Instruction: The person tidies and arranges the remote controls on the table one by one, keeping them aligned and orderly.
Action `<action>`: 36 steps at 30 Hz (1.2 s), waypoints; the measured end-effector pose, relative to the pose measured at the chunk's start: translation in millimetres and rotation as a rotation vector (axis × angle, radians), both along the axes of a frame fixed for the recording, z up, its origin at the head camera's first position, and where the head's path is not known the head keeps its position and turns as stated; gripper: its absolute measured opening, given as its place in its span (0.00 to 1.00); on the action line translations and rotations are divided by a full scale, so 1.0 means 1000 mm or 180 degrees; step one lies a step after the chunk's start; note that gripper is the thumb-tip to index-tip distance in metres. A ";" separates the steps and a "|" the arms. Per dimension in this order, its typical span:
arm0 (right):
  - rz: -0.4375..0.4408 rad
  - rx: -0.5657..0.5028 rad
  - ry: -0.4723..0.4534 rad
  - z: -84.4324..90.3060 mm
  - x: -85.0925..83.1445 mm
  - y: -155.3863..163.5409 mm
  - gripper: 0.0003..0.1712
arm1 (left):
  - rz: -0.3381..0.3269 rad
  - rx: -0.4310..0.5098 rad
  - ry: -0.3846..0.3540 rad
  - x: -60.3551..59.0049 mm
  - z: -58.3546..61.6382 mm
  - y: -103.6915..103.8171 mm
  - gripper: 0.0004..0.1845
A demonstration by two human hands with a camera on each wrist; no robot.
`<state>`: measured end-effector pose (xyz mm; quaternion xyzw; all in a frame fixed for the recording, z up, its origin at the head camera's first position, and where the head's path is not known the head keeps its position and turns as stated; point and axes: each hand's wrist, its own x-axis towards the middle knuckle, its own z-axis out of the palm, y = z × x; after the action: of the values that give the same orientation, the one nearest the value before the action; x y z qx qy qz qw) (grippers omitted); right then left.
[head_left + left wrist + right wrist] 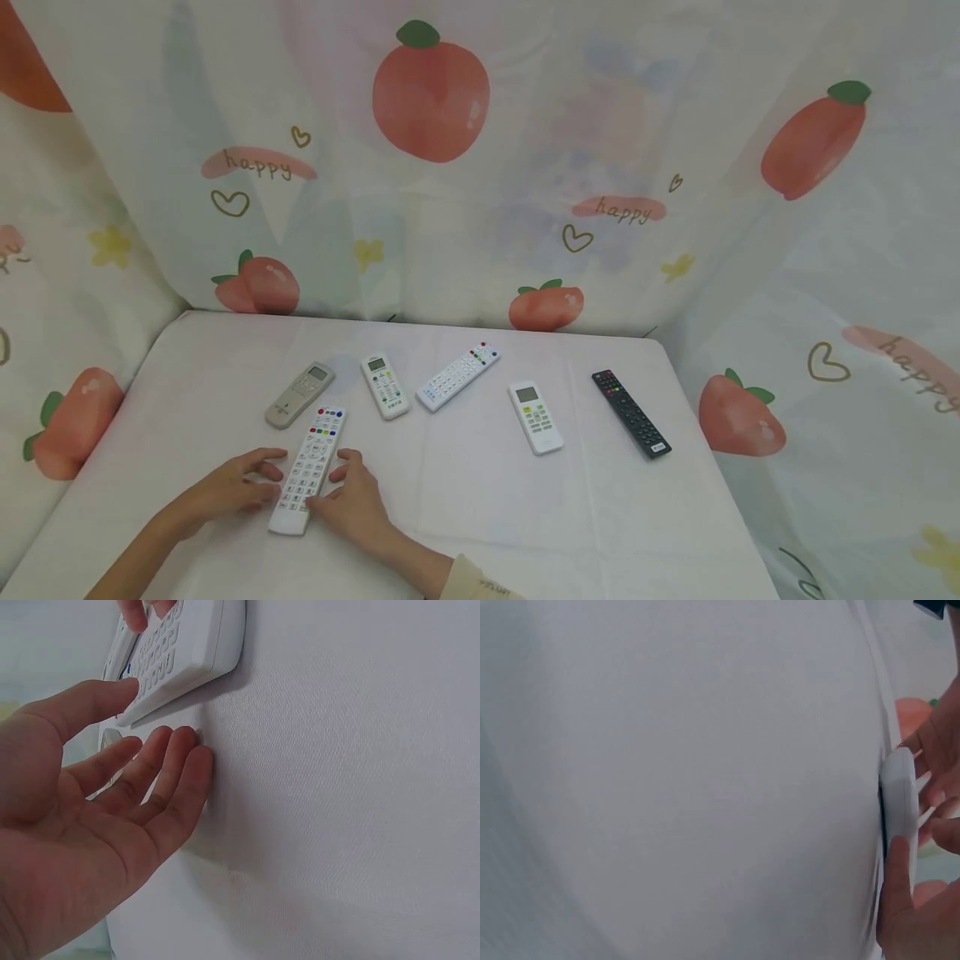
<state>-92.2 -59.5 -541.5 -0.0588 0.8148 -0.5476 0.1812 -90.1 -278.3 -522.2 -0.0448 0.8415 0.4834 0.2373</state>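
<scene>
A long white remote control [307,475] with grey and coloured buttons lies aslant between both hands at the left front of the table. Beside its left edge is my left hand [238,483], its fingers loosely bent and spread. In the left wrist view, the thumb [112,697] of this hand reaches the remote's edge, and its other fingers hold nothing. My right hand [352,504] pinches the remote's lower right side, thumb over the buttons and fingers at the edge. In the right wrist view, one finger [898,881] lies along the remote's side.
Behind are a grey-beige remote [300,395], a small white remote [385,386] and a slanted white remote [458,377]. Farther right lie another white remote [536,418] and a black remote [631,414]. A white cloth covers the table [480,517]; a fruit-printed curtain [450,208] surrounds it.
</scene>
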 end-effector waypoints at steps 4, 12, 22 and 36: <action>0.0036 -0.0033 0.0238 0.004 -0.010 0.005 0.34 | -0.0004 0.0024 0.0134 -0.001 0.004 -0.007 0.32; 0.0143 -0.0137 0.0692 0.012 -0.035 0.010 0.26 | -0.0003 0.0078 0.0467 -0.009 0.008 -0.016 0.30; 0.0374 -0.0077 0.1025 0.026 -0.083 0.009 0.25 | 0.0274 -0.0242 0.0898 -0.018 0.003 -0.017 0.31; 0.0576 0.0392 0.1204 0.022 -0.139 -0.001 0.26 | 0.0535 -0.0444 0.0961 -0.030 -0.012 -0.020 0.34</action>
<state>-231.1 -60.4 -519.1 -0.2221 0.8576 -0.4575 0.0767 -120.4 -298.6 -534.7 -0.0583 0.8923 0.4432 0.0634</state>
